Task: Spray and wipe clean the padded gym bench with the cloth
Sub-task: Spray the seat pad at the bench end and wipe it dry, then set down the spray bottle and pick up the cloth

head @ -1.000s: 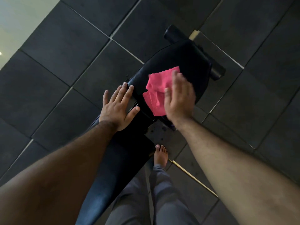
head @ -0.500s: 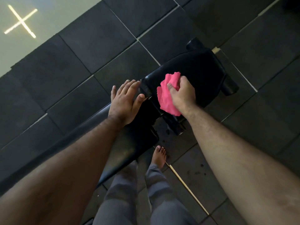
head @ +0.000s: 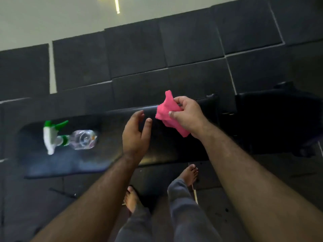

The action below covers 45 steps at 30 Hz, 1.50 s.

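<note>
two pads make up the bench [head: 167, 147]: a long black one lying across the view and a shorter black seat [head: 279, 119] to its right, with a gap between them. floor of dark tiles [head: 136, 55] beneath and beyond. a spray bottle [head: 70, 137], clear with a green and white head, lies on its side on the left part of the long pad, well apart from both hands. the right hand [head: 187, 114] is held above the long pad, clamped on a bunched pink cloth [head: 168, 113]; the cloth looks lifted clear of the pad, though contact cannot be ruled out. the left hand [head: 135, 135] is spread and empty, just beside the cloth. judgement: the step in hand is regathering the cloth between wiping passes. next move calls for either the left hand reaching left for the bottle, or the cloth being pressed flat onto the long pad.
</note>
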Tool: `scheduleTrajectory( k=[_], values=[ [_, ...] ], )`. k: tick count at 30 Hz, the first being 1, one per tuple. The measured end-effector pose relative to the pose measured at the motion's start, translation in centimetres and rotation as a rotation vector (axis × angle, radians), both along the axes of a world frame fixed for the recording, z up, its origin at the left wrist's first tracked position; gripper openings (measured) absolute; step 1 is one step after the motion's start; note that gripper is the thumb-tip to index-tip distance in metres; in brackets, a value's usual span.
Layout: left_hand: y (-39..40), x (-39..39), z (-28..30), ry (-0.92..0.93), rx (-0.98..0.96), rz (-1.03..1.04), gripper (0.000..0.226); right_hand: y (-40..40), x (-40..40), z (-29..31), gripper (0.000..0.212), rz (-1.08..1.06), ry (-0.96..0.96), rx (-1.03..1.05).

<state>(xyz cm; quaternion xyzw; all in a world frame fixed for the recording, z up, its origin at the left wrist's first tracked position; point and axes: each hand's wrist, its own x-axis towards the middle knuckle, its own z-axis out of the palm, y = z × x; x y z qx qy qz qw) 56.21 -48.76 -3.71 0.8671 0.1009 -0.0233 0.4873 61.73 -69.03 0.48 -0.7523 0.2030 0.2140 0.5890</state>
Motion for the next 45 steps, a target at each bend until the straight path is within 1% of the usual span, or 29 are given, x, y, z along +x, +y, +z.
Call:
scheduleTrajectory(
  k=[2, 4, 5, 7, 8, 10, 11, 12, 13, 14, 15, 16, 17, 18, 21, 24, 25, 27, 28, 30, 32, 33, 35, 36, 37, 39, 42, 44, 45],
  values=[
    [3.8, -2.7, 0.0, 0.057, 0.014, 0.186, 0.032, 3.9, 0.3, 0.2, 0.036, 0.084, -0.026, -0.015],
    [7.3, -4.8, 0.0, 0.102, 0.048, 0.441, 0.024, 7.4, 0.3, 0.4, 0.038, 0.148, -0.041, -0.050],
    [9.0, -5.5, 0.0, 0.122, 0.050, 0.580, 0.028, 9.0, 0.3, 0.4, 0.038, 0.181, -0.048, -0.067],
    [12.4, -6.1, -0.1, 0.116, 0.086, 0.819, 0.051, 12.5, 0.0, 0.4, 0.034, 0.247, -0.059, -0.101],
    [13.8, -6.0, -0.5, 0.083, 0.123, 0.876, 0.070, 14.0, -0.2, 0.2, 0.029, 0.271, -0.065, -0.123],
    [16.2, -4.8, -1.2, 0.045, 0.186, 0.861, 0.112, 16.7, -0.6, -0.2, 0.020, 0.326, -0.086, -0.173],
    [17.2, -4.0, -1.6, 0.048, 0.157, 0.815, 0.124, 17.8, -0.8, -0.5, 0.020, 0.349, -0.097, -0.206],
    [18.0, -3.1, -2.0, 0.075, 0.081, 0.756, 0.124, 18.8, -1.0, -0.7, 0.020, 0.364, -0.103, -0.232],
    [18.7, -2.3, -2.5, 0.105, -0.006, 0.684, 0.110, 19.9, -1.2, -0.9, 0.020, 0.367, -0.099, -0.239],
    [19.3, -1.9, -2.9, 0.135, -0.048, 0.612, 0.088, 20.9, -1.5, -1.0, 0.019, 0.361, -0.089, -0.235],
    [19.8, -1.9, -2.9, 0.148, -0.040, 0.549, 0.066, 22.0, -1.9, -1.0, 0.018, 0.348, -0.079, -0.229],
    [20.3, -2.1, -2.8, 0.141, -0.029, 0.507, 0.052, 23.0, -2.3, -0.9, 0.019, 0.333, -0.072, -0.216],
    [20.9, -2.5, -2.6, 0.128, -0.038, 0.489, 0.044, 24.1, -2.7, -0.8, 0.022, 0.323, -0.062, -0.192],
    [21.7, -3.2, -2.1, 0.112, -0.048, 0.494, 0.042, 25.3, -3.1, -0.7, 0.025, 0.322, -0.054, -0.163],
    [25.2, -6.5, -0.6, 0.112, -0.067, 0.611, 0.056, 29.7, -4.6, 0.0, 0.030, 0.375, -0.052, -0.128],
    [30.8, -11.7, 0.0, 0.069, -0.100, 0.790, 0.056, 35.9, -6.6, 0.7, 0.026, 0.486, -0.071, -0.141],
    [32.8, -13.7, 0.1, 0.065, -0.091, 0.862, 0.054, 38.2, -7.6, 1.0, 0.028, 0.519, -0.070, -0.129],
    [36.8, -18.1, 0.1, 0.044, -0.087, 0.991, 0.035, 43.4, -9.8, 1.1, 0.031, 0.624, -0.097, -0.124],
    [38.1, -19.7, 0.3, 0.043, -0.053, 1.033, 0.033, 45.2, -10.6, 1.0, 0.031, 0.679, -0.109, -0.130],
    [41.9, -24.6, 0.8, 0.066, 0.025, 1.134, 0.046, 50.6, -13.5, 0.8, 0.025, 0.812, -0.114, -0.141],
    [45.1, -30.0, 0.5, 0.106, 0.048, 1.255, 0.038, 56.2, -17.0, 0.3, 0.013, 0.957, -0.130, -0.153],
    [46.4, -32.8, 0.2, 0.125, 0.057, 1.326, 0.032, 58.8, -18.9, 0.2, 0.012, 1.031, -0.151, -0.169],
    [48.4, -38.1, -0.5, 0.148, 0.059, 1.446, 0.036, 63.6, -22.6, -0.1, 0.016, 1.102, -0.189, -0.177],
    [49.0, -40.6, -0.9, 0.144, 0.037, 1.496, 0.037, 65.8, -24.4, -0.3, 0.018, 1.105, -0.198, -0.139],
    [49.6, -42.8, -1.1, 0.143, 0.023, 1.543, 0.032, 68.0, -26.2, -0.5, 0.021, 1.099, -0.203, -0.100],
    [50.5, -46.9, -1.6, 0.134, 0.035, 1.637, 0.027, 72.0, -29.4, -0.8, 0.024, 1.142, -0.291, -0.075],
    [51.7, -51.7, -2.8, 0.151, 0.027, 1.767, 0.034, 76.7, -34.1, -1.9, 0.032, 1.371, -0.553, -0.146],
    [52.5, -54.5, -3.7, 0.167, 0.016, 1.851, 0.040, 78.7, -37.9, -3.6, 0.032, 1.534, -0.709, -0.102],
    [52.8, -55.6, -3.9, 0.182, 0.018, 1.885, 0.048, 79.2, -39.8, -4.7, 0.032, 1.660, -0.768, -0.096]
  ],
)
